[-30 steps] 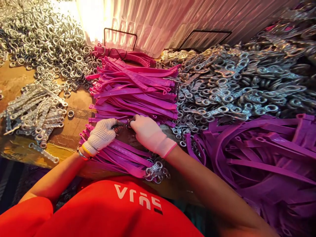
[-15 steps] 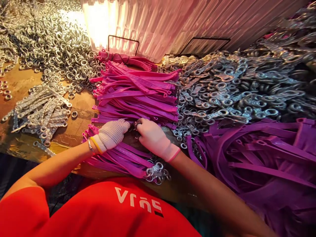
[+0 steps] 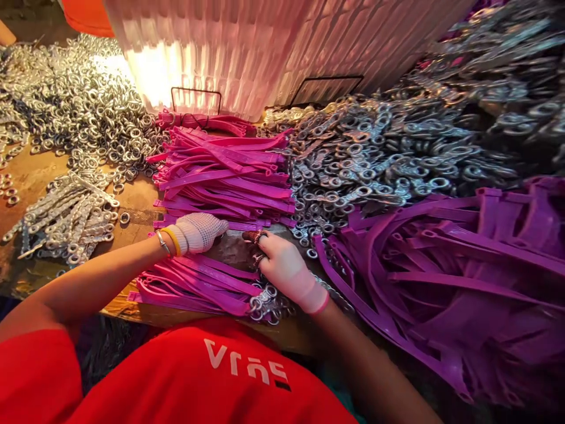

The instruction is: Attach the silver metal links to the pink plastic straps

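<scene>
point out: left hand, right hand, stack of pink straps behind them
left hand (image 3: 198,231), head view, on the back of the knit glove.
right hand (image 3: 286,271), head view, on the back of the pale glove.
stack of pink straps (image 3: 229,174), head view, on a strap mid-stack.

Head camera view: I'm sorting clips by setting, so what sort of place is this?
Probably a small workshop or factory bench for hand assembly. Loose metal rings lie heaped in bulk, pink plastic straps are stacked in bundles, and the gloved left hand and right hand work among them.
</scene>
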Motion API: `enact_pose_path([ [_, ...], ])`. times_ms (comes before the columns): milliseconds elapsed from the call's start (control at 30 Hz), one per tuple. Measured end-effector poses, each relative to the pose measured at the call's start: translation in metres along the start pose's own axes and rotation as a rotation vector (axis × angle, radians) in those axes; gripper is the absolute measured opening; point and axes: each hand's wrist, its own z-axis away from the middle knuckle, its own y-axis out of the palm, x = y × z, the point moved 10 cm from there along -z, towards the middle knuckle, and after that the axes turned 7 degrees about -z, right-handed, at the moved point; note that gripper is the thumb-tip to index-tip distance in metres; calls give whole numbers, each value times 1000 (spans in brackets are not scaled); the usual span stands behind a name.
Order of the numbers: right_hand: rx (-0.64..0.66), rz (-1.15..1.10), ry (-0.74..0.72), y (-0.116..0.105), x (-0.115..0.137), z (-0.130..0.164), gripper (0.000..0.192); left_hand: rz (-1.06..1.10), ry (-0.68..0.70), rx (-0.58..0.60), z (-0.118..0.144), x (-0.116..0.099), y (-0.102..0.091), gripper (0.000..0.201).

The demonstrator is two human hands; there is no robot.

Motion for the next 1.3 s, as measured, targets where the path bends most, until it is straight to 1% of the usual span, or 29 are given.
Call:
enact_pose_path([
  [133,-15,-3,21,-2,1,2,37,-32,-21,-70,8,7,1,38],
  [267,7,-9,57,2,-6,4,38,-42,89,-98,16,1,4,45],
  [367,21,-9,59,4,-9,4,33,-102,110,-85,16,-2,4,43],
  [467,24,-18,57,3,-11,4,34,-137,113,-60,11,-5,3,45],
  [567,27,-11,87,2,-14,3,33,-125,131,-32,4,-12,1,45],
  [633,33,13,133,1,-16,1,28,-120,100,-17,-2,-13,0,44],
  [733,40,39,178,0,-19,-5,23,-119,-2,9,-10,-12,-1,40],
  [800,33,38,196,0,-20,-11,26,-99,-41,12,-14,-12,-1,37],
  [900,30,25,219,4,-20,-20,39,-76,-83,-4,-17,-11,0,32],
  [967,33,45,224,9,-16,-25,43,-78,-109,-13,-17,-8,3,32],
  [1133,48,127,229,19,-2,-32,43,-55,-141,-56,-10,-6,7,34],
  [1233,31,56,253,20,-1,-34,43,-28,-162,-106,-5,-5,6,34],
  [1300,21,-15,291,21,-6,-36,41,-2,-177,-134,-3,-4,7,35],
])
